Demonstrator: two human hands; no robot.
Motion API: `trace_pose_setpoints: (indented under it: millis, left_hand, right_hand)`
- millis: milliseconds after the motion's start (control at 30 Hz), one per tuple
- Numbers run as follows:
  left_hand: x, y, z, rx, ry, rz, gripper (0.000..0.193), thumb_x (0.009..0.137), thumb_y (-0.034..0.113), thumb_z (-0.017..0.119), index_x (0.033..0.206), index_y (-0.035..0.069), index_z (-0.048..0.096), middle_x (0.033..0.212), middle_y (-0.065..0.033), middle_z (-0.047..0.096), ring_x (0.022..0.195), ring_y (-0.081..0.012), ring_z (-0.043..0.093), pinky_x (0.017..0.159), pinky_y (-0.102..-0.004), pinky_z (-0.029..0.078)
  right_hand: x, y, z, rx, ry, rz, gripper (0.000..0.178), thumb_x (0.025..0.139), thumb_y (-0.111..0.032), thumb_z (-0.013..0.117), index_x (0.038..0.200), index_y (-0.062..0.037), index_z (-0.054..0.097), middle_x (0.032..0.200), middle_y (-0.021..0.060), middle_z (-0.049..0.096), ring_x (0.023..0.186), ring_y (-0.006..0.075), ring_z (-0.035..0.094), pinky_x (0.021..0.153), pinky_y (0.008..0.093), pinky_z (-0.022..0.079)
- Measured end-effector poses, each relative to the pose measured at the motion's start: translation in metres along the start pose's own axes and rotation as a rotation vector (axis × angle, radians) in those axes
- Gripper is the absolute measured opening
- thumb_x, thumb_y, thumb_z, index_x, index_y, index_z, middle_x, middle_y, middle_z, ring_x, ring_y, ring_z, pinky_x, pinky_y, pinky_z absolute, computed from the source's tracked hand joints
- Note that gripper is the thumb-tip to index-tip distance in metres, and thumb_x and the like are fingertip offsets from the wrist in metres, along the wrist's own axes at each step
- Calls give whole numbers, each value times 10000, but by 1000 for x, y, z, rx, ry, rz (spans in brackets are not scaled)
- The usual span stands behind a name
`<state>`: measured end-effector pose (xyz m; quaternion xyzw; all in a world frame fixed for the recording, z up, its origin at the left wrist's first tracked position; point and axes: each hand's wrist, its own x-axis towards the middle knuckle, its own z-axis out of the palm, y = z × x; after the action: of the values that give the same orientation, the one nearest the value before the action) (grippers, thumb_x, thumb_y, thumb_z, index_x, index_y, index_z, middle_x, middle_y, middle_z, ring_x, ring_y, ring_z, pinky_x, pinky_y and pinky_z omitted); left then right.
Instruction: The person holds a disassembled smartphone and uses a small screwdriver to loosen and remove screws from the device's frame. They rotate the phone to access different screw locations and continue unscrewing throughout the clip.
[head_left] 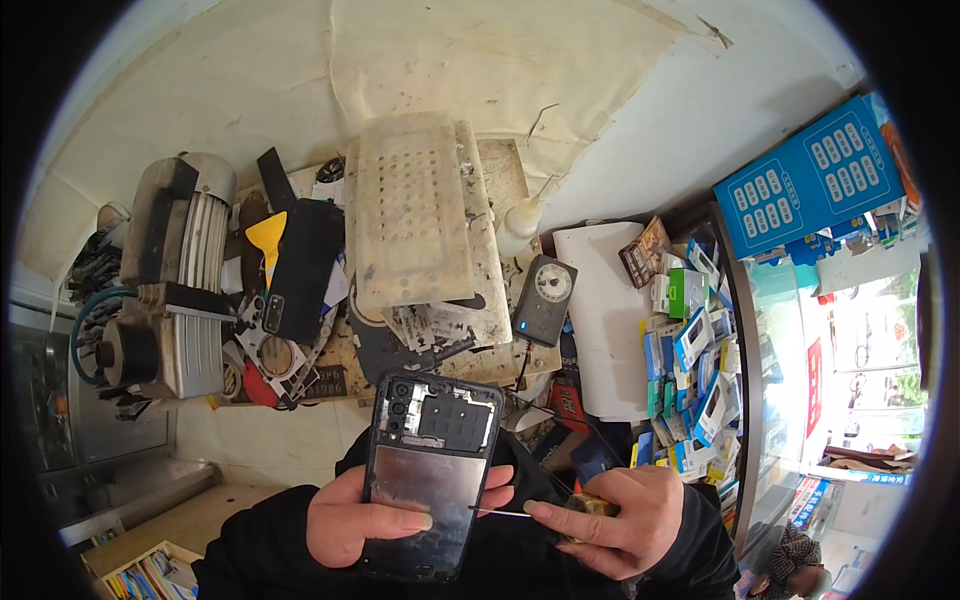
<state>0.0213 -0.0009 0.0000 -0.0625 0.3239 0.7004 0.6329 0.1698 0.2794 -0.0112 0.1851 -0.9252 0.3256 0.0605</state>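
A smartphone [425, 500] with its back cover off is held nearly upright, low in the middle of the head view. Its camera lenses, dark inner plates and a silvery panel face up at me. My left hand [338, 522] grips it, thumb flat across the panel and fingertips showing past the right edge. In my right hand [635, 515] is a thin-shafted screwdriver [505, 513], pinched between thumb and fingers. Its shaft points left and the tip meets the phone's right edge. Most of the yellowish handle is hidden by my fingers.
Beyond the phone, a cluttered bench carries a perforated plate [415, 210], a black dial box [547, 300], a white bottle [520, 220] and a yellow scraper [266, 240]. A motor-like machine [190, 280] stands left. Small boxes [700, 370] pile up right, beside a glass counter. A person [795, 568] is at lower right.
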Motion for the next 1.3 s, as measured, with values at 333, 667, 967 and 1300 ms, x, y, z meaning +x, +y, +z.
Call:
trace_pose_setpoints:
  millis: [333,667,967,1300]
  left_hand:
    - [-2,-1,-7,-27,-67,29,800,897,20,538,1644,-80,267,1689,-263,367,1553,-374,411,1298,-498,328]
    - [-3,-3,-8,-87,-27,102,762,922,23,557,1630,-75,291,1672,-264,387,1546,-393,414,1280,-534,364]
    - [-5,-3,-7,-123,-9,94,754,930,17,556,1626,-86,286,1665,-272,389,1547,-407,407,1281,-547,360]
    - [-6,-4,-6,-140,-4,97,759,925,3,544,1630,-85,278,1667,-278,382,1548,-411,402,1284,-549,356]
  right_hand:
    - [2,-8,-1,35,-60,4,554,769,-348,835,1315,-257,806,711,54,582,461,148,478,423,299,361]
    - [1,-10,7,65,-45,-23,547,762,-328,837,1301,-242,815,673,43,562,442,139,465,410,285,326]
    - [1,-10,10,76,-28,-28,550,752,-332,834,1295,-244,818,666,42,557,431,137,458,406,285,317]
    - [5,-15,4,51,-101,-26,546,755,-339,840,1291,-241,819,683,47,562,440,137,465,408,285,325]
